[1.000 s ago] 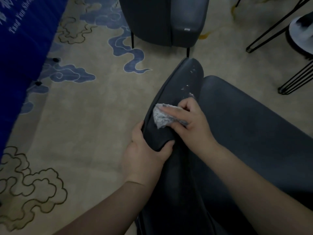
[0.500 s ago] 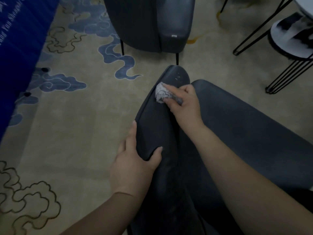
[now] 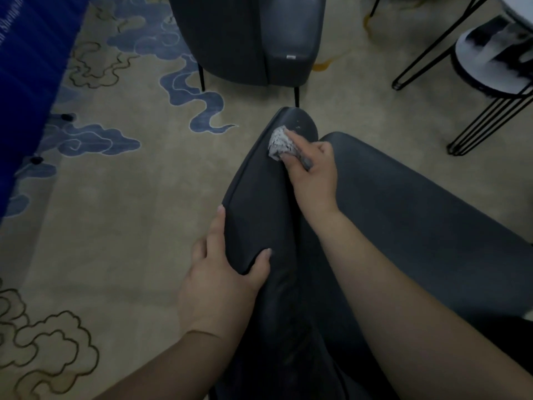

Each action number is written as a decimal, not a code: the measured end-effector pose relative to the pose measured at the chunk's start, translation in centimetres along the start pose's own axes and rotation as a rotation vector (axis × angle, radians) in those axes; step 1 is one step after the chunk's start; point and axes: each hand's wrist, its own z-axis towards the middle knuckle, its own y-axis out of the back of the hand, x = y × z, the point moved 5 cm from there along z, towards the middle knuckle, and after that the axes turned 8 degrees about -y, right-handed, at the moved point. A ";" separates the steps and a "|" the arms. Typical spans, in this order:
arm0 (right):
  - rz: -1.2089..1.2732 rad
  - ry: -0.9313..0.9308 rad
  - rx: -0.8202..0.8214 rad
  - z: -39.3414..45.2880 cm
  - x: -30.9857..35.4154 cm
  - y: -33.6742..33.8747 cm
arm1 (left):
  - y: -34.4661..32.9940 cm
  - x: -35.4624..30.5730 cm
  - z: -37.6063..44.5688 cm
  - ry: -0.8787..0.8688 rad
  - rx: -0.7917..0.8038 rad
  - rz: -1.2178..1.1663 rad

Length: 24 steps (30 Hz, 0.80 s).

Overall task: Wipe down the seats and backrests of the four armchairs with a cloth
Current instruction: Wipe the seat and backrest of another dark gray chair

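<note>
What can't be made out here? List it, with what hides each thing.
All in the head view:
- Near armchair: its seat and legs are cut off by the lower and right edges and covered by both forearms.
- Far armchair: its top is cut by the upper edge.
- Cloth: its underside and back part are hidden by the right hand.
- Left hand: the palm side is hidden.
- Blue banner: its lettering is cropped and blurred.

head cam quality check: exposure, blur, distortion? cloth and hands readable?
Head view: dim and underexposed, dark armchair upholstery loses detail; slight softness, no strong motion blur. The grey cloth stands out, held by the right hand; the left hand on the chair edge is clear. Wide-angle bending at the borders; side table top right is brightest, no harsh glare.
</note>
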 end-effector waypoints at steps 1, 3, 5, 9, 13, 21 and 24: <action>-0.001 0.009 0.013 -1.2 -0.2 -0.1 | 0.0 0.0 0.0 0.000 0.002 0.010; -0.001 0.056 0.044 -4.1 -0.7 -0.1 | 0.0 -0.1 0.1 -0.005 0.006 0.018; -0.022 0.101 0.068 -4.8 -0.8 0.0 | -0.1 0.0 0.1 -0.004 0.009 0.007; -0.092 0.038 0.028 0.8 -0.3 0.2 | -0.1 0.0 0.1 -0.008 0.001 -0.011; -0.046 -0.042 -0.043 2.2 -0.2 0.2 | -0.2 0.1 0.0 -0.014 0.007 -0.016; -0.099 0.066 0.036 -1.1 -0.8 0.0 | 0.0 0.0 0.1 -0.016 -0.003 0.028; -0.047 -0.018 -0.004 4.5 0.2 -0.3 | 0.1 -0.1 0.2 -0.011 -0.001 0.017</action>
